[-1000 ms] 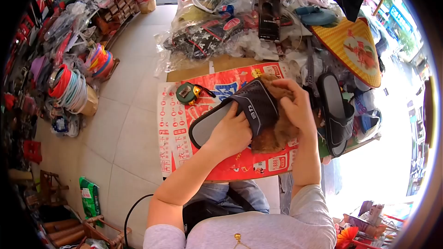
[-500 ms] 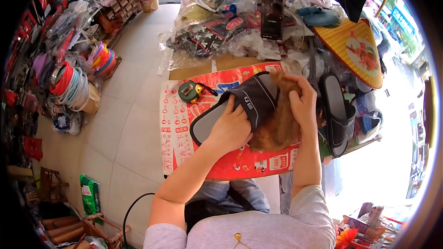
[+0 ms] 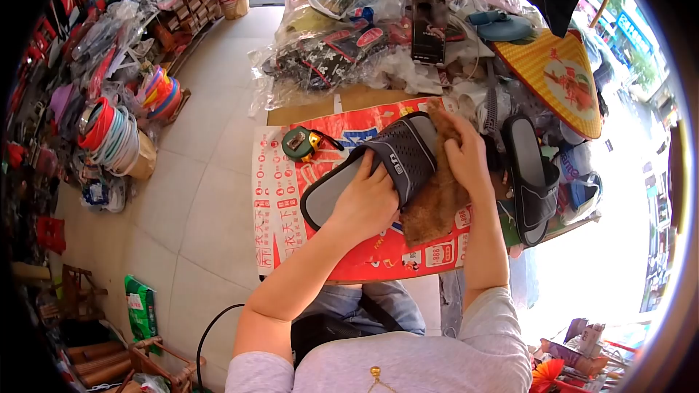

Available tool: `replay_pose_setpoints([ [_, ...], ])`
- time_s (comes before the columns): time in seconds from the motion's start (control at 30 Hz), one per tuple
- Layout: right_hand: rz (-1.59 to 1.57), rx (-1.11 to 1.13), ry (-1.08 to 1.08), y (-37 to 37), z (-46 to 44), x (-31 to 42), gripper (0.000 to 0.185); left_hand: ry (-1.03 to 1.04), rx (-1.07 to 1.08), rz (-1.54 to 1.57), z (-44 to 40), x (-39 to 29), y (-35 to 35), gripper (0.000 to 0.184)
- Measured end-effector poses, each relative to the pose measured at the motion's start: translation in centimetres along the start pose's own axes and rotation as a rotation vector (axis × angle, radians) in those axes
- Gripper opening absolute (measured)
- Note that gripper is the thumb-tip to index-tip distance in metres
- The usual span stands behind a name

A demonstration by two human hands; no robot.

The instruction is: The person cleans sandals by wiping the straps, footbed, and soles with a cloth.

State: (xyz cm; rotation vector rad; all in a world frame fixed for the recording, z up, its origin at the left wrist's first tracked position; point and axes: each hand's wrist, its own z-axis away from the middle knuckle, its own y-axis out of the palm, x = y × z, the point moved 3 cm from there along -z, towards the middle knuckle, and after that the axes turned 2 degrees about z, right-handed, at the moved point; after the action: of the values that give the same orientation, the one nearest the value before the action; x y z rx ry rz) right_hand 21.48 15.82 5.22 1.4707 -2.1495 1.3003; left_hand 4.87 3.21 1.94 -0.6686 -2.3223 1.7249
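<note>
A black and grey slide slipper lies slantwise on a red and white printed sheet. My left hand grips it, with fingers tucked under the strap. At the slipper's right side, my right hand has its fingers closed on a brown cloth, pressing it along the slipper's edge. The cloth hangs down over the sheet. A second slide slipper rests farther right, apart from both hands. Left of the strap sits a green and yellow tape measure.
Plastic-wrapped goods pile up at the table's back, with a phone propped among them. A yellow woven hat stands at the back right. Stacked buckets and a green bag are on the floor at left.
My right hand has shifted slightly left and down along the slipper. The cloth, bunched before, now hangs flatter. My left hand and the slipper have barely moved.
</note>
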Motion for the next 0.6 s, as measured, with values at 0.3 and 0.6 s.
replay_pose_setpoints([
  [0.3,-0.476,0.091,0.05,-0.3,0.7,4.1,0.044,-0.049,-0.065,0.054,-0.2,0.9,0.2,0.058],
  [0.6,-0.509,0.417,-0.384,0.1,2.1,6.6,0.045,-0.102,-0.075,0.322,-0.3,1.6,0.3,0.056],
])
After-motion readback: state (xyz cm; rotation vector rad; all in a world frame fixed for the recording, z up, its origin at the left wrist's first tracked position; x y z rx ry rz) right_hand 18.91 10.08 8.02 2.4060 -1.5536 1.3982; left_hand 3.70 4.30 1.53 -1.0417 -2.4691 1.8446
